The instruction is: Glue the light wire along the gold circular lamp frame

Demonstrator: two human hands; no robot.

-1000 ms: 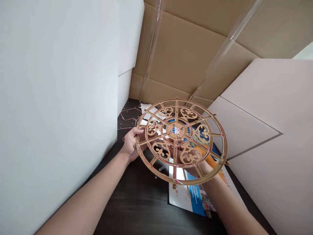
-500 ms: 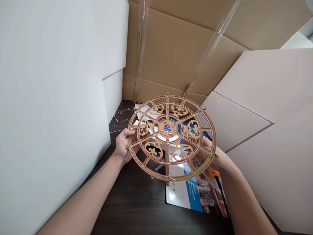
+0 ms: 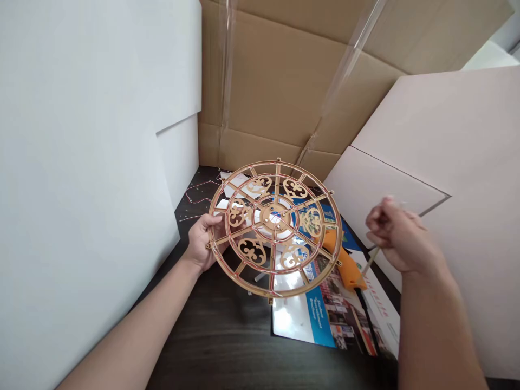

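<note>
Seen from the head, there are two hands. The left hand (image 3: 202, 242) grips the edge of one round wooden wheel (image 3: 271, 216) and holds it up over the table (image 3: 211, 341). The wheel has six curly shapes. The right hand (image 3: 400, 236) is off the wheel, with its fingers curled shut on one thin stick (image 3: 370, 261). Below it lie one orange glue gun (image 3: 343, 261) and one booklet (image 3: 300, 319). Thin red wire (image 3: 201, 189) lies on the table.

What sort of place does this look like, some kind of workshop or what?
Probably a makeshift craft corner: a laser-cut wooden wheel strung with fine wire, what looks like an orange glue gun on brochures, and white boards and cardboard propped around a dark table.
</note>
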